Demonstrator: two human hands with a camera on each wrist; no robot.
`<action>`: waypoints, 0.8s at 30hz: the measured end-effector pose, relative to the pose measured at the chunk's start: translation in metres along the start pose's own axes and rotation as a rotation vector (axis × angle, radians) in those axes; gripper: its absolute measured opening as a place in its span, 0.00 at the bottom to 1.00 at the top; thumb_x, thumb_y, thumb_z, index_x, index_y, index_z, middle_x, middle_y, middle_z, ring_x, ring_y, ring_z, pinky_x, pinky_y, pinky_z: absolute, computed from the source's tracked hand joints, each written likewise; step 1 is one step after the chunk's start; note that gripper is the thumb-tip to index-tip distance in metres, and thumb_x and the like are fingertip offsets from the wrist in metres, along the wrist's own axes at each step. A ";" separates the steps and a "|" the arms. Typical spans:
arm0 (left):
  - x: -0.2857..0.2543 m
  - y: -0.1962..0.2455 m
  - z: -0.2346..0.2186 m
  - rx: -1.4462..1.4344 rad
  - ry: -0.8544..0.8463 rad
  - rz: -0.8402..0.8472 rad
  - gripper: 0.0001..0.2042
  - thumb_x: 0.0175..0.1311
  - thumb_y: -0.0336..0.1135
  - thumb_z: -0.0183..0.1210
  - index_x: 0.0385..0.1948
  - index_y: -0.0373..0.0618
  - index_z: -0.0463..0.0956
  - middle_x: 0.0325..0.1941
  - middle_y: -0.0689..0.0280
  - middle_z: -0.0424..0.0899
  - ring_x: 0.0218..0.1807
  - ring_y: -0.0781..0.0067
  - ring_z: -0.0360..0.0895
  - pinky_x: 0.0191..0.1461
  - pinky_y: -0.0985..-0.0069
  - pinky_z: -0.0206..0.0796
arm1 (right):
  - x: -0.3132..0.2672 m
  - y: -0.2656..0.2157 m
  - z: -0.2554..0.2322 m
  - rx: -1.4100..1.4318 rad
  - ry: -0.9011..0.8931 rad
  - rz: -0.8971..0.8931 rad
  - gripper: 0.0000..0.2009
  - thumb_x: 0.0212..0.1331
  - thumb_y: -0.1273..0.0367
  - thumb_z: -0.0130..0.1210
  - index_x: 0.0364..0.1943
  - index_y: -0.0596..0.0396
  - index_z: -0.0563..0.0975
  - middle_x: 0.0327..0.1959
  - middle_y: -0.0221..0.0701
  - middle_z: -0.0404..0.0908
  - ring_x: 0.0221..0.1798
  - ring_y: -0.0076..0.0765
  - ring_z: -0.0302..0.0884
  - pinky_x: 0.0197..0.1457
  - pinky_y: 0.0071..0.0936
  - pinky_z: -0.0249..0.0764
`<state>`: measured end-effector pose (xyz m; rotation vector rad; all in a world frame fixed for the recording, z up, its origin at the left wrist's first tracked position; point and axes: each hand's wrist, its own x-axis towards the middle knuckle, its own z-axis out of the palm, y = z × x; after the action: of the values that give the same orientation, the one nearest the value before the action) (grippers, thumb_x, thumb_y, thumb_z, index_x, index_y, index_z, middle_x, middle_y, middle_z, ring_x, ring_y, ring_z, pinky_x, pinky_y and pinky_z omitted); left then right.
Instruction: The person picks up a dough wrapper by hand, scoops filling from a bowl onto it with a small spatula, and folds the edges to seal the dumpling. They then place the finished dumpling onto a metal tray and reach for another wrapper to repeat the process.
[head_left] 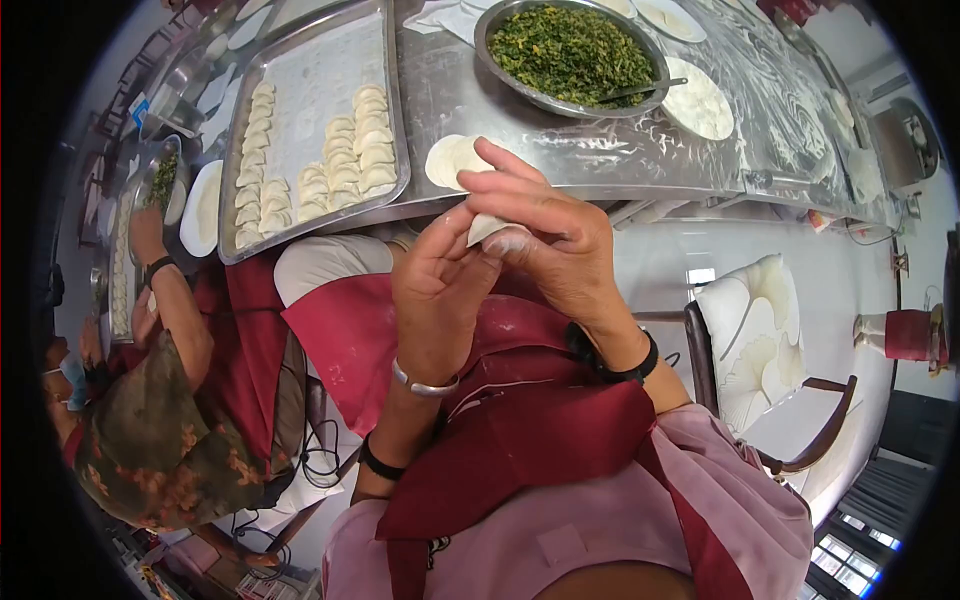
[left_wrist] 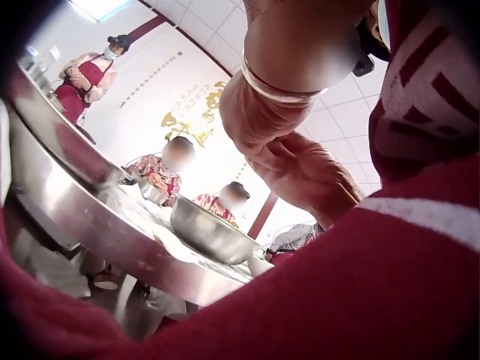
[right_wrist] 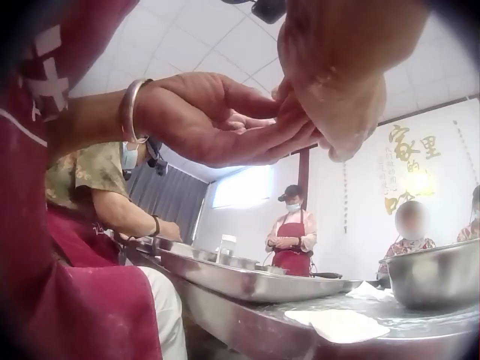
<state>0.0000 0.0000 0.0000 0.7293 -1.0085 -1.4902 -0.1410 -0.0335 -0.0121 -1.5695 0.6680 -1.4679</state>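
Left hand [head_left: 437, 270] and right hand [head_left: 563, 238] pinch the dumpling [head_left: 485, 229] between them, grip closed; pressing too hard could tear it.

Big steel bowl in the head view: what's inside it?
The bowl holds a chopped green mixture with yellowish bits; a utensil reaches in over the rim. The mixture covers the bowl's bottom and apparently the utensil's inner end.

Left hand [head_left: 436, 275] touching right hand [head_left: 562, 240], fingers [head_left: 530, 208] pinching.
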 end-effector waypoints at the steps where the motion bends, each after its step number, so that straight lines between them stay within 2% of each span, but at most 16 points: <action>1: 0.001 0.001 0.001 0.037 0.005 0.010 0.20 0.65 0.19 0.52 0.60 0.31 0.66 0.53 0.58 0.79 0.54 0.73 0.77 0.57 0.79 0.70 | 0.000 0.000 0.000 -0.022 -0.007 -0.015 0.12 0.56 0.72 0.62 0.45 0.58 0.84 0.50 0.40 0.83 0.70 0.52 0.63 0.66 0.41 0.67; 5: -0.003 -0.002 -0.005 0.105 -0.009 0.005 0.18 0.66 0.20 0.53 0.58 0.29 0.68 0.53 0.59 0.79 0.54 0.76 0.77 0.55 0.82 0.70 | -0.006 0.006 0.003 -0.054 0.003 -0.041 0.11 0.55 0.72 0.63 0.42 0.59 0.84 0.48 0.40 0.84 0.70 0.52 0.64 0.65 0.39 0.68; 8: -0.001 0.000 0.000 0.014 0.072 -0.060 0.19 0.64 0.20 0.54 0.58 0.31 0.68 0.49 0.62 0.80 0.47 0.79 0.78 0.49 0.83 0.70 | -0.004 0.001 0.008 -0.068 0.020 0.041 0.12 0.56 0.70 0.63 0.44 0.58 0.84 0.49 0.40 0.84 0.70 0.52 0.64 0.65 0.38 0.68; 11: 0.001 -0.001 0.001 -0.056 0.090 -0.040 0.21 0.63 0.21 0.54 0.59 0.31 0.67 0.48 0.64 0.79 0.45 0.82 0.77 0.46 0.86 0.69 | -0.002 -0.004 0.018 -0.093 0.168 0.048 0.15 0.54 0.77 0.60 0.48 0.54 0.82 0.53 0.36 0.82 0.71 0.48 0.64 0.66 0.36 0.66; 14: 0.001 0.000 0.003 -0.019 0.050 -0.011 0.21 0.67 0.27 0.53 0.60 0.30 0.64 0.52 0.61 0.78 0.51 0.77 0.77 0.53 0.80 0.71 | -0.004 0.006 0.007 -0.202 0.033 -0.037 0.15 0.57 0.74 0.59 0.50 0.52 0.81 0.56 0.37 0.80 0.72 0.49 0.61 0.67 0.37 0.66; 17: -0.002 -0.004 0.003 -0.387 0.074 -0.112 0.22 0.72 0.34 0.49 0.63 0.30 0.61 0.57 0.56 0.74 0.57 0.69 0.75 0.60 0.72 0.70 | -0.003 0.010 0.000 -0.194 -0.022 -0.087 0.15 0.58 0.73 0.59 0.50 0.52 0.81 0.57 0.37 0.79 0.73 0.49 0.59 0.68 0.39 0.64; 20: 0.001 0.000 -0.003 -0.496 0.024 -0.152 0.23 0.76 0.37 0.44 0.66 0.30 0.58 0.62 0.53 0.72 0.62 0.63 0.73 0.66 0.66 0.66 | 0.002 0.007 0.003 -0.248 -0.028 -0.085 0.16 0.58 0.72 0.59 0.51 0.52 0.80 0.57 0.38 0.79 0.73 0.52 0.58 0.70 0.41 0.61; 24: 0.005 -0.003 -0.009 -0.532 0.000 -0.193 0.23 0.75 0.35 0.44 0.66 0.30 0.57 0.62 0.54 0.71 0.63 0.64 0.71 0.68 0.67 0.64 | 0.004 0.001 0.011 -0.348 0.080 -0.069 0.19 0.57 0.71 0.59 0.55 0.55 0.77 0.60 0.41 0.76 0.73 0.55 0.57 0.71 0.42 0.59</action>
<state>0.0058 -0.0063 -0.0060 0.4474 -0.5079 -1.8229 -0.1301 -0.0344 -0.0102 -1.8171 0.9651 -1.5317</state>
